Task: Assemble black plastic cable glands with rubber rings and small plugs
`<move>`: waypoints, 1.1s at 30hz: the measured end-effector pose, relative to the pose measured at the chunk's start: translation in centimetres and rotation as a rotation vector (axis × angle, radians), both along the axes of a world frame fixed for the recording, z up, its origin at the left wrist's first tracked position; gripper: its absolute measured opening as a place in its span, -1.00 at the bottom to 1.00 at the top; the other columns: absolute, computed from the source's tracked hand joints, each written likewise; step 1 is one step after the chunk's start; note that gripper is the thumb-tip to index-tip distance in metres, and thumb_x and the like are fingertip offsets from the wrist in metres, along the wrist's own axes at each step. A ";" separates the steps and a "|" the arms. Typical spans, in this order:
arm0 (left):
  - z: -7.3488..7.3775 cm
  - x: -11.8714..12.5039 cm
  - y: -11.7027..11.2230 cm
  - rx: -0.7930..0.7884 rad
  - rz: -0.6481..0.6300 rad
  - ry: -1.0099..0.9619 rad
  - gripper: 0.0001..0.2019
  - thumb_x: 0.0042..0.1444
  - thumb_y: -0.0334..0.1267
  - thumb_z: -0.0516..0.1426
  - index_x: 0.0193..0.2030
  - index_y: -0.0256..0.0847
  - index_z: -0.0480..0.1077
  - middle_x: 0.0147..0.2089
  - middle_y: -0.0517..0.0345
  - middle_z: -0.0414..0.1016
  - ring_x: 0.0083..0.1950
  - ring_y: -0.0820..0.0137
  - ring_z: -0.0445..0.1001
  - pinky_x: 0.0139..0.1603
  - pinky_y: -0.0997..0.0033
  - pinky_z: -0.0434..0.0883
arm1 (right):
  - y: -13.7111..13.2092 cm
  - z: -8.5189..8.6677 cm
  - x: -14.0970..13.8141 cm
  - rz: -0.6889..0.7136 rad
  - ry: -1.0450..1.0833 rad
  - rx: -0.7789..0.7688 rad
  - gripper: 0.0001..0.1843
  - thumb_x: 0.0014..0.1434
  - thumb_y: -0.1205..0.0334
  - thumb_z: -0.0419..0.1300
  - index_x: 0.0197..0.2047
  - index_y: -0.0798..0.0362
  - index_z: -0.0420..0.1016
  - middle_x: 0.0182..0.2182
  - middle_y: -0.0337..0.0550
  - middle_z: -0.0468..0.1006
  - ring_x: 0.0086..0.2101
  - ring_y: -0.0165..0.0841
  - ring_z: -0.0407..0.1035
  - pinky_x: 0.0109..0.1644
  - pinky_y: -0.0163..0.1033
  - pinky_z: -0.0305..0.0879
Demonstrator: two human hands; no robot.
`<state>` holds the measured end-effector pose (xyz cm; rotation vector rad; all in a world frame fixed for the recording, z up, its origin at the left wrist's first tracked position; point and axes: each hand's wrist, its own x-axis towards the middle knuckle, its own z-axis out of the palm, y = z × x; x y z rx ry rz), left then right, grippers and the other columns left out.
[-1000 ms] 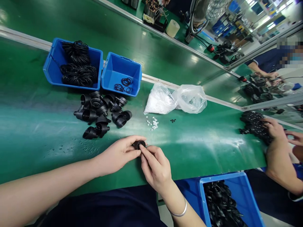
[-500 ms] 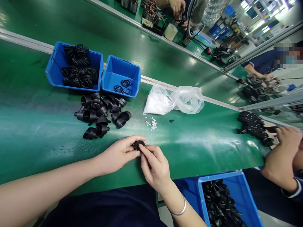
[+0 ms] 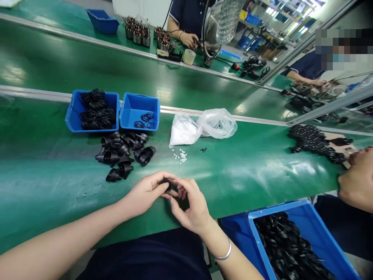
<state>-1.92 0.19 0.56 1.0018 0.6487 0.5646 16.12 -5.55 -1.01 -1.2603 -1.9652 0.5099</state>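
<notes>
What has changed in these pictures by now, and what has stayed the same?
The right hand has opened, its fingers lifting off the black plastic fitting, which the left hand still grips. The co-worker's hand at right has gone from view. The blue bins and loose fittings stayed put.

Glossy green across the bench [image 3: 49,194], folks, and bright blue bins on the far left: one blue bin [image 3: 68,116] piled with black rubber rings [image 3: 94,118], its blue neighbour [image 3: 139,105] showing a few more. Matte black fittings [image 3: 122,155] heap below them, and one black fitting [image 3: 167,187] sits mid-bench, near. White pellets [image 3: 179,155] speckle the green beside a clear bag [image 3: 217,123]. Near right, a blue crate [image 3: 291,208] brims with black, and a silver bangle [image 3: 223,254] gleams over a navy shirt [image 3: 145,256].
</notes>
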 end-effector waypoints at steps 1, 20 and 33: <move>0.0 0.0 -0.1 0.022 -0.009 0.001 -0.74 0.26 -0.29 0.02 0.07 -0.20 0.31 0.01 0.00 0.45 -0.01 0.22 0.51 0.02 0.15 0.47 | 0.1 0.0 -0.1 0.020 -0.032 0.001 -0.34 0.12 0.36 0.16 0.26 -0.02 0.07 -0.20 -0.06 0.38 -0.30 -0.32 0.31 -0.30 -0.19 0.41; 0.6 -1.9 1.1 1.185 0.111 0.820 -0.51 0.20 -0.07 0.05 0.24 -0.10 0.12 0.17 -0.10 0.28 0.01 0.13 0.44 0.06 0.10 0.38 | 1.2 0.4 7.2 -0.474 0.085 -0.231 -0.59 0.13 0.01 0.21 -0.02 0.04 0.37 -0.55 -0.33 0.43 -0.56 -0.46 0.35 -0.47 -0.37 0.28; 0.7 -3.2 2.6 1.676 0.026 1.334 -0.61 0.25 -0.23 -0.10 0.12 -0.40 0.29 0.06 -0.28 0.43 -0.08 -0.02 0.41 0.03 0.01 0.32 | 2.1 -1.1 14.2 -0.858 0.094 -0.098 -0.56 0.09 0.29 0.06 0.07 0.10 0.31 -0.28 -0.20 0.50 -0.49 -0.48 0.32 -0.29 -0.30 0.31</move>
